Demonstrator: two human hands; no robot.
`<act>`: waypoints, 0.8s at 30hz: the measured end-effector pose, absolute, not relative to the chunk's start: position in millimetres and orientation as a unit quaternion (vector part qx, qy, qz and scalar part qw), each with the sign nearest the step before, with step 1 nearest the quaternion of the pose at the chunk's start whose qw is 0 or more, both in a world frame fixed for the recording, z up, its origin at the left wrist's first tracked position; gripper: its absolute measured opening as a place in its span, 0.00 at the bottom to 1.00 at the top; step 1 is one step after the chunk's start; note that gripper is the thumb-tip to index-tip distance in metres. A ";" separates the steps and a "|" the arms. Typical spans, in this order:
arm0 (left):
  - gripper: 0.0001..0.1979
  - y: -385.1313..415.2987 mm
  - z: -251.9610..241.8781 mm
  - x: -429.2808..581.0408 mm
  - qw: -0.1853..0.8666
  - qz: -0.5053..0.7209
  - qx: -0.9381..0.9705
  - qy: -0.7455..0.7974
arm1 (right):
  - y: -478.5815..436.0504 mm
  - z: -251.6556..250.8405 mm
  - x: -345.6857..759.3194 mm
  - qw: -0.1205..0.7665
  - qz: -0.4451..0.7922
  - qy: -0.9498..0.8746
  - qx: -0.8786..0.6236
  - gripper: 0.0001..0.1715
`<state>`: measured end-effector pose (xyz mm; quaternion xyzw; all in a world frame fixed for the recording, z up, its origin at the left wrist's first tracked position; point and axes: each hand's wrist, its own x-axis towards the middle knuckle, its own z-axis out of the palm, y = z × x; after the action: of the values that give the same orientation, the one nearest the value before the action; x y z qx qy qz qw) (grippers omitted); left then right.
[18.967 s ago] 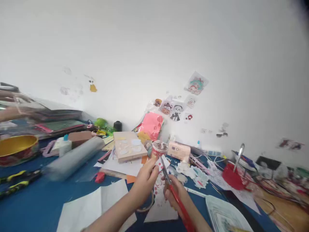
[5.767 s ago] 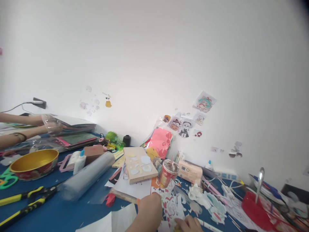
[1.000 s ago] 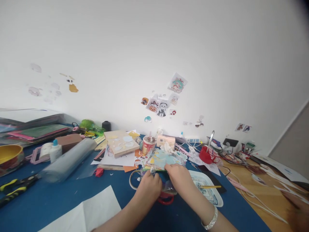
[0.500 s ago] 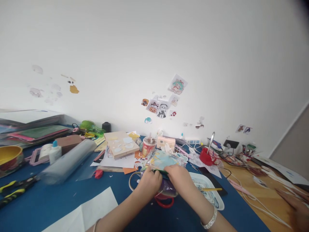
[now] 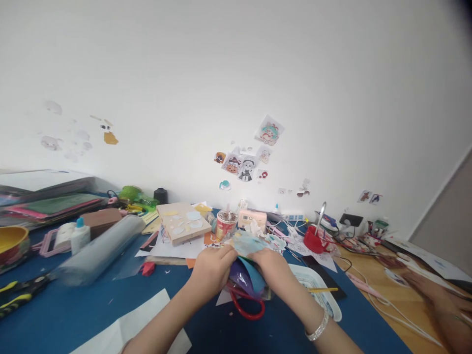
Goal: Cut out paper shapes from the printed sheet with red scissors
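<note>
Both hands are on a clear plastic packet with purple and teal-blue sheets showing, in the middle of the head view. My left hand is closed on its left upper edge. Fingers bent, my right hand grips the opposite side. The packet gapes somewhat between them, its purple and blue layers apart. Most fingertips are hidden. A red loop, like a handle, sticks out below the packet; I cannot tell what it belongs to. Beside my right forearm lies a white patterned tray with a yellow stick across it.
On the left are a plastic roll, a glue bottle and black-yellow pliers. Behind stand a wooden board, a drink cup and a red basket. Another person's hand rests at right.
My left hand has shifted left and turned, and the packet now stands wider apart, showing more purple and teal. The red loop shows more fully. The other person's hand has moved further into view.
</note>
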<state>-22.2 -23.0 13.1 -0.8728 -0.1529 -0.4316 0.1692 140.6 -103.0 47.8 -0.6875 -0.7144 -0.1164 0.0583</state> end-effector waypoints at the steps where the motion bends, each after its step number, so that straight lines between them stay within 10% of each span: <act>1: 0.12 -22.7 13.5 -22.7 0.166 -0.434 -0.871 -0.160 | -103.8 47.0 139.7 0.055 -0.118 -0.721 -0.681 0.21; 8: 0.12 -20.4 17.1 -22.6 0.156 -0.416 -0.863 -0.239 | -127.2 37.2 142.6 0.146 -0.109 -0.761 -0.623 0.32; 19: 0.13 -17.3 24.6 -28.6 0.116 -0.425 -0.869 -0.225 | -129.9 2.5 133.8 0.140 -0.228 -0.743 -0.614 0.02; 24: 0.13 -16.0 38.1 -38.7 -0.023 -0.465 -0.874 -0.141 | -125.8 5.3 147.6 0.182 -0.192 -0.709 -0.654 0.13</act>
<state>-38.7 -16.0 38.1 -0.8735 -0.1407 -0.4655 -0.0231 147.6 -125.8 5.3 -0.6537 -0.7089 -0.1925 0.1818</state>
